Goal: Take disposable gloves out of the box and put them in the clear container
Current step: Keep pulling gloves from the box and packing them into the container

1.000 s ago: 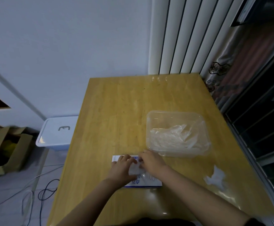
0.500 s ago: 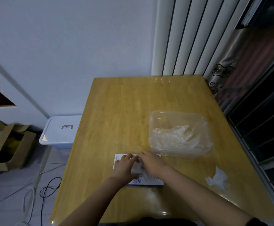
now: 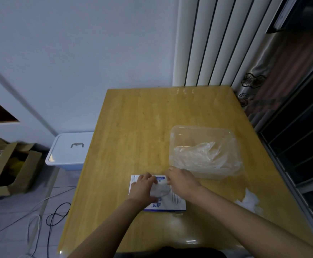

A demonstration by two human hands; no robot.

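Observation:
A flat white and blue glove box (image 3: 167,206) lies near the front of the wooden table (image 3: 133,131). Both hands are on top of it. My left hand (image 3: 142,189) rests on the box's left part, fingers curled at a crumpled clear glove (image 3: 160,189) bulging from the opening. My right hand (image 3: 182,182) pinches the same glove from the right. The clear container (image 3: 204,131) stands just behind and to the right, holding a pile of clear gloves (image 3: 202,155).
A crumpled clear scrap (image 3: 249,200) lies on the table at the right front. Left of the table, on the floor, are a white lidded bin (image 3: 70,151), an open cardboard box (image 3: 12,168) and cables (image 3: 45,216). A radiator (image 3: 211,40) and curtain stand behind.
Both hands stay on the box; the glove between them has bunched up a little more above the opening. The camera has shifted slightly.

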